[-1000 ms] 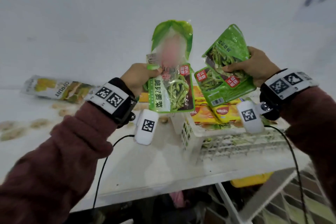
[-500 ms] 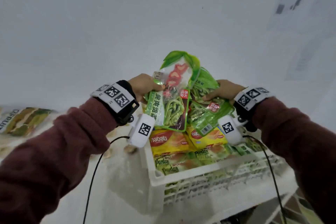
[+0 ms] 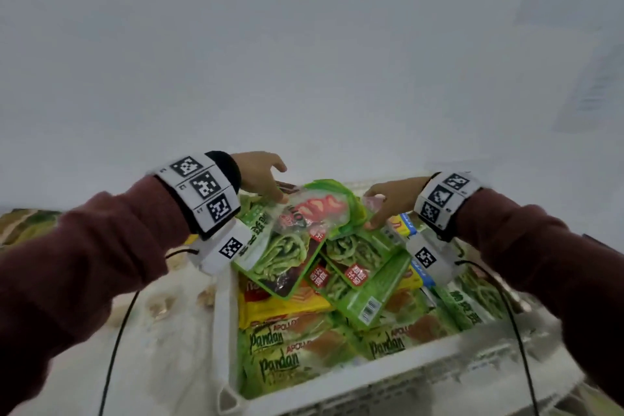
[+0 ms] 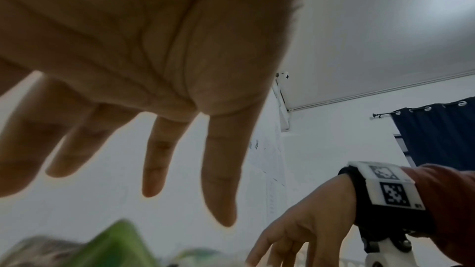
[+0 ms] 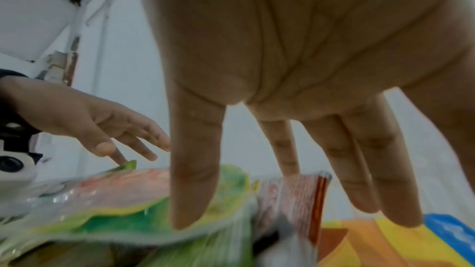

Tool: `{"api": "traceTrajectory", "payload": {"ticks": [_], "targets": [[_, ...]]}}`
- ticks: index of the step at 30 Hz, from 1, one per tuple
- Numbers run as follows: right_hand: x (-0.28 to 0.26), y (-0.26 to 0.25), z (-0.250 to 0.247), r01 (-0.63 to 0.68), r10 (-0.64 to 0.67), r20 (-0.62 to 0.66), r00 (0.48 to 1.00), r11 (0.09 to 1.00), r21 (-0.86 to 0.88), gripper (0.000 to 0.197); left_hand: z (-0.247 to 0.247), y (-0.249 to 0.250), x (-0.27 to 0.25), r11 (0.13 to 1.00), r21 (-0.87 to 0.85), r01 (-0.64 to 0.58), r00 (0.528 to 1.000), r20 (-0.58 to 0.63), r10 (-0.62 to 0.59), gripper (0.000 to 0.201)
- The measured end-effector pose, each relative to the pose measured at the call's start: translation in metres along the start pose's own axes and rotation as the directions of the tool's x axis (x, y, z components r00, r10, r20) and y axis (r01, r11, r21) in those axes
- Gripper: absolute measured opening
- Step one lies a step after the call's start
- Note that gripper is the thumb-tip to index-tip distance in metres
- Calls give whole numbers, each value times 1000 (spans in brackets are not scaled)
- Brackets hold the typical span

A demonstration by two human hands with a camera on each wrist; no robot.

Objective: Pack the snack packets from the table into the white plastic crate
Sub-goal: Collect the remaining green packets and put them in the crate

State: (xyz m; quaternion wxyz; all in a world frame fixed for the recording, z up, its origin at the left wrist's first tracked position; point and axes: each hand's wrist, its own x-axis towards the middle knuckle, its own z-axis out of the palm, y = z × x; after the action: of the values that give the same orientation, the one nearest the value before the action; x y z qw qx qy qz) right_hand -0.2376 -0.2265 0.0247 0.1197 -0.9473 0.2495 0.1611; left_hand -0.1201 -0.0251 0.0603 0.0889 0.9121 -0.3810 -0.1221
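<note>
We see two green bean packets (image 3: 297, 243), glossy with red labels, lying atop the pile in the white crate (image 3: 223, 341), lower centre of frame. Half a second ago we gripped them; now our left hand (image 3: 261, 176) and right hand (image 3: 391, 199) hover with fingers spread. Their long axes run diagonally.

Dark blue curtain (image 4: 442, 131) on rod

Glossy crinkled plastic-film snack packets (image 3: 304, 230), white perforated matt plastic crate (image 3: 223, 331), soft matt maroon cloth sleeves (image 3: 84, 267).
</note>
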Motion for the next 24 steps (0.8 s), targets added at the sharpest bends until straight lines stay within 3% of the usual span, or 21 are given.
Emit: {"api": "traceTrajectory", "payload": {"ticks": [3, 7, 9, 11, 15, 17, 19, 21, 24], "targets": [[3, 9, -10, 37, -38, -19, 999, 999, -37, 70, -4, 14, -3, 1000, -19, -4, 1000, -15, 4, 60], [0, 28, -30, 103, -110, -73, 991, 991, -89, 61, -5, 55, -16, 989, -89, -115, 989, -107, 105, 48], [-3, 40, -41, 145, -152, -95, 984, 986, -85, 59, 3, 83, -22, 976, -104, -191, 980, -79, 184, 40], [-3, 55, -50, 168, -175, -95, 980, 983, -79, 58, 20, 110, -21, 969, -36, -243, 969, 33, 244, 38], [-10, 73, -48, 247, -250, 58, 966, 967, 57, 32, 61, 145, -11, 959, 215, -184, 952, 283, 119, 55], [-13, 72, -34, 325, -321, 161, 933, 946, -3, 15, 76, 149, -6, 940, 311, -138, 959, 281, 48, 67], [-16, 66, -17, 425, -406, 242, 881, 905, -27, 11, 87, 147, -2, 924, 362, -119, 968, 251, 27, 76], [-18, 58, -1, 481, -461, 294, 837, 877, 4, 15, 94, 146, 1, 913, 395, -103, 977, 211, 18, 82], [-24, 49, 15, 489, -477, 303, 825, 871, 38, 31, 94, 145, 2, 920, 386, -66, 989, 149, 8, 75]]}}
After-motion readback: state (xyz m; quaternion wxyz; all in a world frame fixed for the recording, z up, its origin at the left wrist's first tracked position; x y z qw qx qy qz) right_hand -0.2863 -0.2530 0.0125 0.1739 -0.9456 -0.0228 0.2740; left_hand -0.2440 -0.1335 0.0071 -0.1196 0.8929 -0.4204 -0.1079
